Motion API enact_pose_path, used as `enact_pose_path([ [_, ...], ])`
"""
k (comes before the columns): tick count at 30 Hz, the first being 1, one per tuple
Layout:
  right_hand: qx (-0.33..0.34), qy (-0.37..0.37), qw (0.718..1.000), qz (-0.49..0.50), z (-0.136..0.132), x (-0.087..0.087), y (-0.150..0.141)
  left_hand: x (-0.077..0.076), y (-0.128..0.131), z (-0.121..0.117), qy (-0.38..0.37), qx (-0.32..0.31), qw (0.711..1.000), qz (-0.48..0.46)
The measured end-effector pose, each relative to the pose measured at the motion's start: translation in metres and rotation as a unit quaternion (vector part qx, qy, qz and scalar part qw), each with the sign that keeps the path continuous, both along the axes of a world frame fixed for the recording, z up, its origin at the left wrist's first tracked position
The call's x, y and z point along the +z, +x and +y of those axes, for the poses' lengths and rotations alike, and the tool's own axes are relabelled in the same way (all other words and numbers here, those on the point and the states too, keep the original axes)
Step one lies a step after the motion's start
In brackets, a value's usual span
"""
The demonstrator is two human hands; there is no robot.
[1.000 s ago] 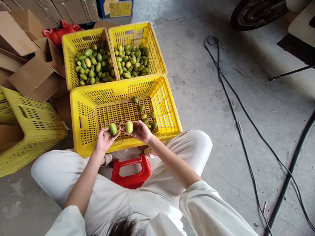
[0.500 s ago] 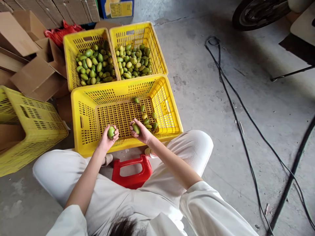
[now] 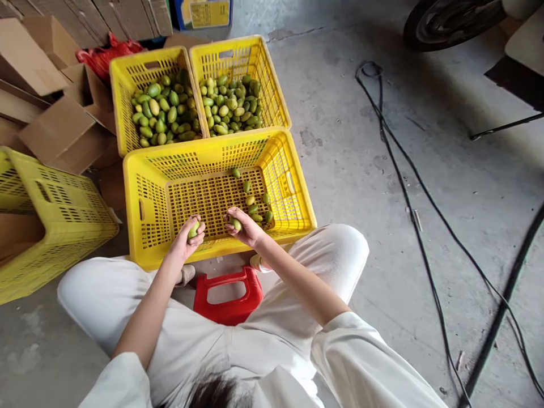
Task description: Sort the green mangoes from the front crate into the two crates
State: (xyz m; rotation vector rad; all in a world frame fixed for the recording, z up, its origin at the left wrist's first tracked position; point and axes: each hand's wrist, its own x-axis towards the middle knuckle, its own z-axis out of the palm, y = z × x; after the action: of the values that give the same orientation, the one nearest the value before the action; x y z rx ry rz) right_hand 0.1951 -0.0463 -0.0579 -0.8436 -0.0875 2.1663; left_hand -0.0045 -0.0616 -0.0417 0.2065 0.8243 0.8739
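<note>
My left hand (image 3: 181, 242) is closed around a green oval fruit (image 3: 194, 229), over the near left part of a yellow plastic crate (image 3: 204, 145). To its right, my right hand (image 3: 250, 228) has its fingers wrapped about another green oval fruit (image 3: 235, 224), partly covered by the thumb and fingers. The two hands are apart, both above the crate's near side. Several loose fruits, green and one yellowish fruit (image 3: 250, 200), lie on the crate's slotted floor at the right.
Behind stand two yellow crates, a left crate (image 3: 119, 107) and a right crate (image 3: 276, 90), holding many green fruits. Another yellow crate (image 3: 76, 198) and cardboard boxes (image 3: 63, 133) are at left. A red plastic stool (image 3: 229, 309) sits between my legs; black cables (image 3: 408, 198) cross the floor.
The fruit in my left hand has been turned, so a narrower side of it shows. My right hand's fingers have shifted over its fruit. The loose fruits lie as before.
</note>
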Motion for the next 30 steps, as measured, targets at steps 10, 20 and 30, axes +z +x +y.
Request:
enact_pose_path([
  [10,-0.005,0.039,0.999,0.038,0.003,0.006,0.003,0.0,0.004,-0.002,0.014,0.024,0.999,0.034],
  [20,0.018,-0.018,1.0,-0.017,-0.002,-0.001,-0.002,-0.003,0.008,-0.006,0.012,-0.061,0.996,0.068],
  [30,-0.03,-0.024,0.999,0.006,0.003,0.004,0.003,-0.001,0.005,-0.006,-0.037,-0.019,0.999,0.004],
])
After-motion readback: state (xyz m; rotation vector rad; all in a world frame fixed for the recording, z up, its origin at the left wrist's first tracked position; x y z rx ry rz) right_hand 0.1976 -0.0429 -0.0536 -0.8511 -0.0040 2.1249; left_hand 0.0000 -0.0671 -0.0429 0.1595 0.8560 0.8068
